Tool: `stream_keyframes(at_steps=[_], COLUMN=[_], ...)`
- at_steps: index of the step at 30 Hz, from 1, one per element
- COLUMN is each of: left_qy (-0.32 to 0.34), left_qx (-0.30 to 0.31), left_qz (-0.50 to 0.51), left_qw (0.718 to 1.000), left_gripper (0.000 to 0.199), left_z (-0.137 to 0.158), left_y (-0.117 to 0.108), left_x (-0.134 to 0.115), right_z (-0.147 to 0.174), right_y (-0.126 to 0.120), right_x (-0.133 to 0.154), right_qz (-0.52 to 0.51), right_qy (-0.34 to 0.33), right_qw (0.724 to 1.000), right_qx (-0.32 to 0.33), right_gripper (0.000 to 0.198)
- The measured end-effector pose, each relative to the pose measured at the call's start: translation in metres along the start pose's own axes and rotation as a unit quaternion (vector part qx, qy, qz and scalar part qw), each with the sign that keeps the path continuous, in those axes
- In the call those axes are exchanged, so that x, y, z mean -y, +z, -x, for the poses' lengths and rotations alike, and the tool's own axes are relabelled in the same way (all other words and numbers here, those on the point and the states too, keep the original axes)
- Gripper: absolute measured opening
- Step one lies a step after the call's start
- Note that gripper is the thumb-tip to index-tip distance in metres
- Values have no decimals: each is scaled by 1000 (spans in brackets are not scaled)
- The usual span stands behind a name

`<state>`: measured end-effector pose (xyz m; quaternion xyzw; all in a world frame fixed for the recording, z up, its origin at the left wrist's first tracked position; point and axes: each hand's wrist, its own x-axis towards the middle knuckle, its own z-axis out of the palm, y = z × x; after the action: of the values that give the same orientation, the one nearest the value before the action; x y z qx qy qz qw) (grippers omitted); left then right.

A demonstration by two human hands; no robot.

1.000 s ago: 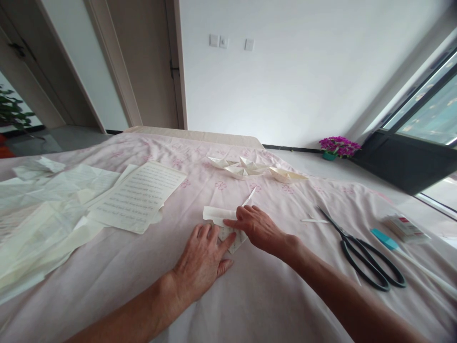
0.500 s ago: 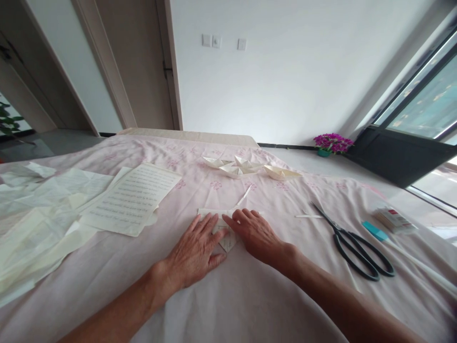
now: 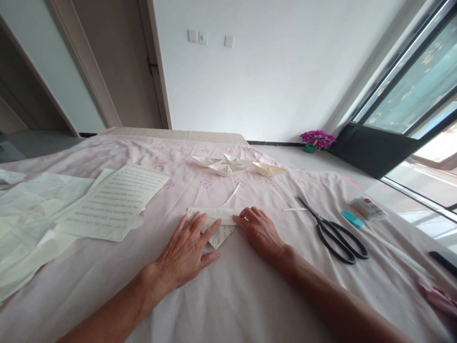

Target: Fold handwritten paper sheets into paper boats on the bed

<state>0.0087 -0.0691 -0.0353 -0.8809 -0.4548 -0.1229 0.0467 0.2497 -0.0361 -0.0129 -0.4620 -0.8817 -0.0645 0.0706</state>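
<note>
A folded sheet of paper (image 3: 225,232), with a straight band along its far edge and a point towards me, lies on the cloth between my hands. My left hand (image 3: 191,245) rests flat on its left part, fingers spread, palm down. At the right end of the band is my right hand (image 3: 260,233), its fingers curled in and the index finger and thumb at the paper's edge. The paper's right corner is partly hidden under that hand. A thin white paper strip (image 3: 233,194) lies just beyond the folded sheet.
Several folded paper boats (image 3: 228,167) stand farther back. Left lie written sheets (image 3: 114,202) and crumpled papers (image 3: 32,209). Right are black-handled scissors (image 3: 333,233), another paper strip (image 3: 293,209), a blue-ended white stick (image 3: 353,220) and a small wrapped pack (image 3: 368,208). Pink patterned cloth (image 3: 221,305) covers the surface.
My right hand has slid to the right along the paper's band, uncovering more of the sheet. The left hand stays on the paper. The view has turned a little to the right.
</note>
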Motion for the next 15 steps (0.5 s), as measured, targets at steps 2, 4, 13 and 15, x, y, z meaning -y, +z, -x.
stream_keyframes(at_steps=[2, 4, 13, 15], left_qy=[-12, -22, 55, 69], left_qx=[1, 5, -14, -13], left_qz=[-5, -11, 44, 59], left_qw=[1000, 1000, 997, 996], left_gripper=[65, 63, 52, 50], left_z=[-1, -3, -11, -11], left_y=[-1, -2, 3, 5], left_x=[-3, -6, -1, 1], right_z=[1, 1, 10, 13], right_y=[-1, -2, 2, -2], right_x=[2, 3, 8, 9], right_qz=[12, 28, 31, 10], right_qy=[-7, -15, -6, 2], right_qw=[1000, 999, 999, 999], right_qx=[5, 13, 38, 42], right_gripper=[25, 25, 34, 38])
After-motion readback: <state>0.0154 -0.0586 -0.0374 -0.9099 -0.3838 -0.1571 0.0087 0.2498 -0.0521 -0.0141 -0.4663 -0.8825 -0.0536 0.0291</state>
